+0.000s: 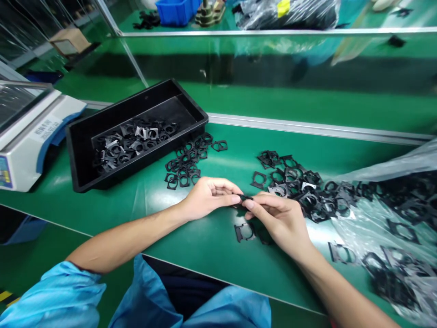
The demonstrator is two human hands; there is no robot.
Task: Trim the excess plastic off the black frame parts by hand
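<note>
Over the middle of the green table, my left hand (211, 197) and my right hand (278, 218) meet, both closed in a pinch on one small black plastic part (245, 198). Fingers cover most of that part, so its outline is hidden. Just below my hands lies a flat black frame with a round opening (245, 232). A cluster of similar black frames (184, 164) lies on the table beyond my left hand. Past my right hand spreads a larger loose heap of such frames (307, 196).
A black tray (77, 171) holding many frames stands at the back left, beside a white and blue weighing scale (41, 132). On the right, a clear plastic bag (362, 221) lies with more black parts. A shelf behind carries a blue bin (174, 12) and a wrapped bundle (297, 16).
</note>
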